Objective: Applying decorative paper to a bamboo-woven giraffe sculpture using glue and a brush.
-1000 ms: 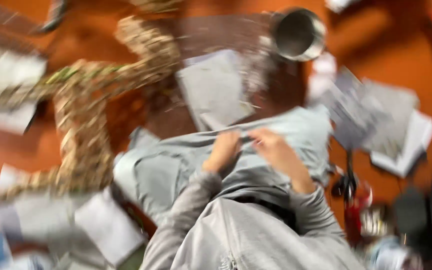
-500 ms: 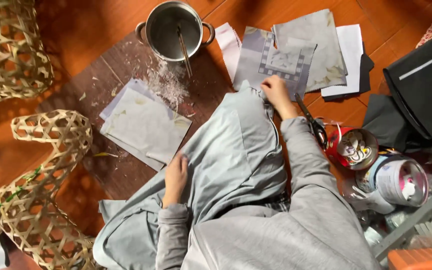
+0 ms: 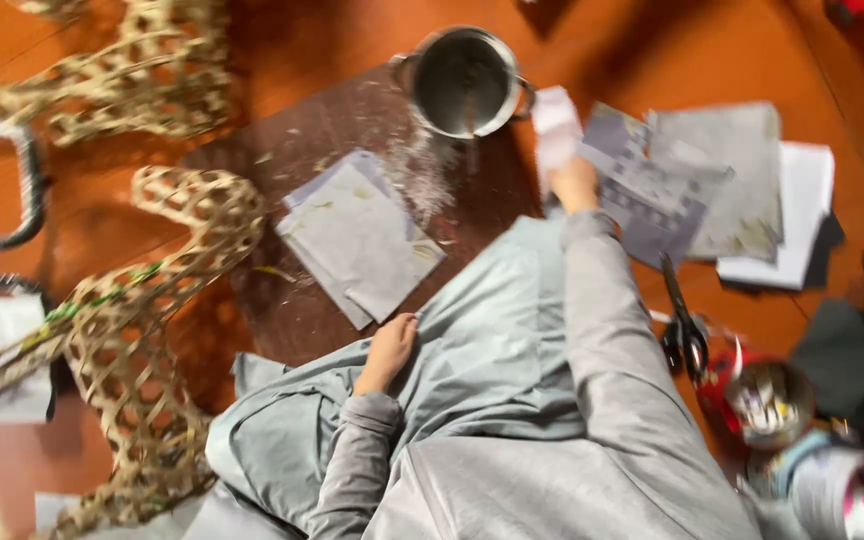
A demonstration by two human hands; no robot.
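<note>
Your right hand point(image 3: 574, 185), upper centre of the frame, has its fingers curled onto the edge of the printed paper sheets point(image 3: 652, 190); whether they pinch one sheet or several is too blurred to tell. Your left hand point(image 3: 390, 350), mid-frame, rests loosely curled on the grey cloth point(image 3: 492, 350) over your lap, holding nothing I can see. Slide one sheet free by its near corner and lift it flat so the stack beneath stays square. Keep clear of the metal pot point(image 3: 464, 82) just to the left of that hand and the scissors point(image 3: 682, 320) below it. The cut paper pieces point(image 3: 357, 235) on the dark board point(image 3: 282, 300) leave bare room beside them, with the woven bamboo frame point(image 3: 142, 330) crowding the left.
</note>
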